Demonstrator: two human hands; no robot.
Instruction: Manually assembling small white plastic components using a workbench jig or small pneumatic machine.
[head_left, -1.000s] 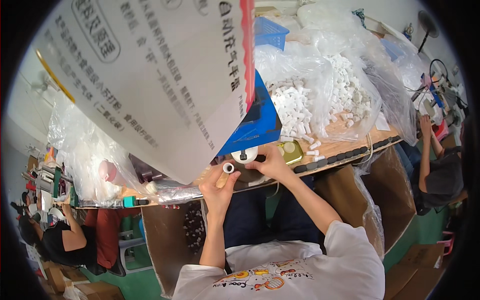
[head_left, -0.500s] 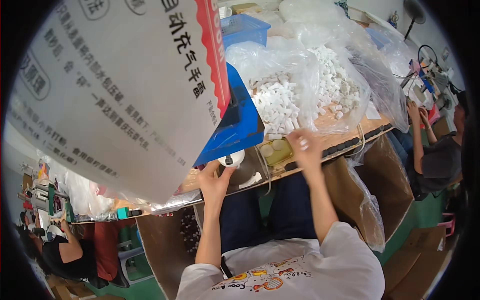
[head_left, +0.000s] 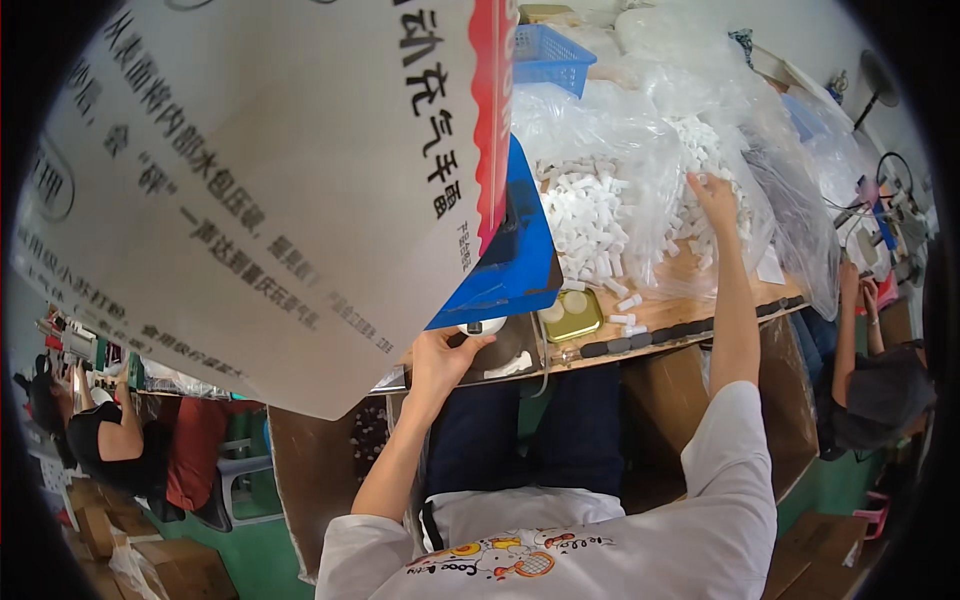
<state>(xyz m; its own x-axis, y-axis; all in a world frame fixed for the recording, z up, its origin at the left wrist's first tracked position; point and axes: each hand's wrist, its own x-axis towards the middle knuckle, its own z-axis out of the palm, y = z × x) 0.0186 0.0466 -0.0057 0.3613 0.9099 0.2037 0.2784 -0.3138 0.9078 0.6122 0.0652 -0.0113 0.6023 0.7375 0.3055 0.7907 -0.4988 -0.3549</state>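
Observation:
My left hand is under the blue machine, its thumb and fingers at the rim of a white round part. A large printed white sheet hangs close in front and hides much of the machine. Stretched out to the far right, my right hand has its fingers curled over a pile of small white plastic pieces. Whatever is between its fingertips is too small to make out. A second heap of white tubular pieces lies nearer the machine.
A yellow-green tin with round white items stands near the table edge, a few loose white pieces beside it. Clear plastic bags and a blue basket are behind. Cardboard boxes flank my legs. People work at both sides.
My right hand has moved from beside the tin, out and up to the right-hand pile. My left hand stays at the white round part. Loose pieces now show right of the tin.

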